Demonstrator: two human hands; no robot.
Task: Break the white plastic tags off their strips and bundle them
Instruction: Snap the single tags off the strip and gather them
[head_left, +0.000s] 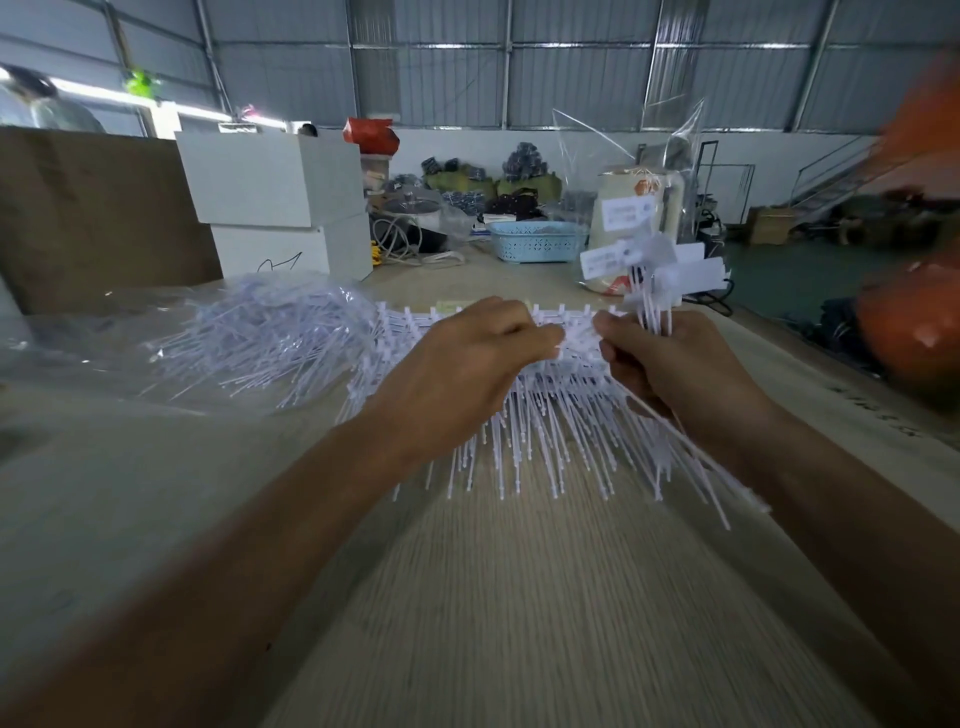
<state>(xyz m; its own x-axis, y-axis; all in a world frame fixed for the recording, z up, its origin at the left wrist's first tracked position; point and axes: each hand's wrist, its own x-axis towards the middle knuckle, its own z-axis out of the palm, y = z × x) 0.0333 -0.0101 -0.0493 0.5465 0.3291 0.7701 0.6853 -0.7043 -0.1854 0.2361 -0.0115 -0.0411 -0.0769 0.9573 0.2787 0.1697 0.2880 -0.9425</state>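
Observation:
A stack of white plastic tag strips (550, 415) is held above the wooden table (519, 597), its thin tails fanning down toward me. My left hand (457, 374) grips the top edge of the strips at their middle. My right hand (670, 369) pinches the strips' right end and also holds a bundle of loose tags (660, 275); their flat label ends stick up above my fingers and their tails trail down past my wrist. A pile of more white tags inside a clear plastic bag (249, 343) lies to the left.
Two stacked white boxes (280, 202) and a large brown cardboard sheet (88, 218) stand at the back left. A blue basket (535, 241) and a cream container in clear plastic (634, 208) sit at the table's far end. Orange bags (914, 322) are at the right.

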